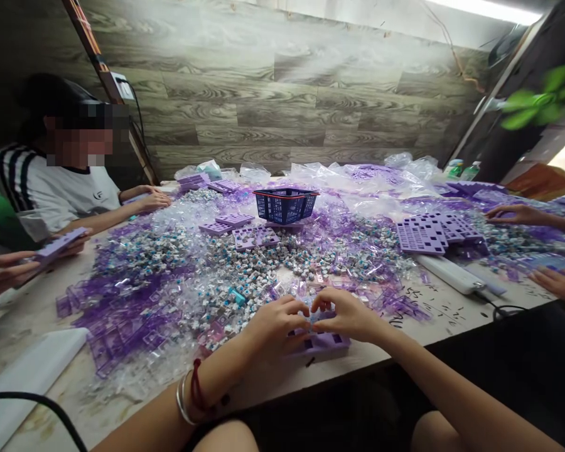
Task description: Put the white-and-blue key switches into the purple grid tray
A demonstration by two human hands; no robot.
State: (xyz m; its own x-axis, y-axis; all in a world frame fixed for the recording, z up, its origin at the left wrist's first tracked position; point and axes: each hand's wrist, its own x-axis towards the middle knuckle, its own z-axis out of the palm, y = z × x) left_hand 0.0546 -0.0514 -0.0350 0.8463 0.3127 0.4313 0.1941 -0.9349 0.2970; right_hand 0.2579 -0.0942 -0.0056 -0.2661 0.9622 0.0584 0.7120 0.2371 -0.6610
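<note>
A purple tray with square holes [327,343] lies near the table's front edge, under both hands. My left hand [282,323], with bracelets on its wrist, is over the tray's left part, its fingers curled. My right hand [343,314] comes in from the right, thumb and fingers bent together at the tray's upper part. Something small and clear shows between the fingertips of the two hands, too small to name. Small white and blue pieces [235,276] are heaped just beyond.
A dark blue basket [286,207] stands mid-table. Purple perforated plates [424,234] and a white power bank [447,274] are at right. Clear purple parts [136,326] and a white slab [37,370] lie left. People sit at left; other hands [518,215] work at right.
</note>
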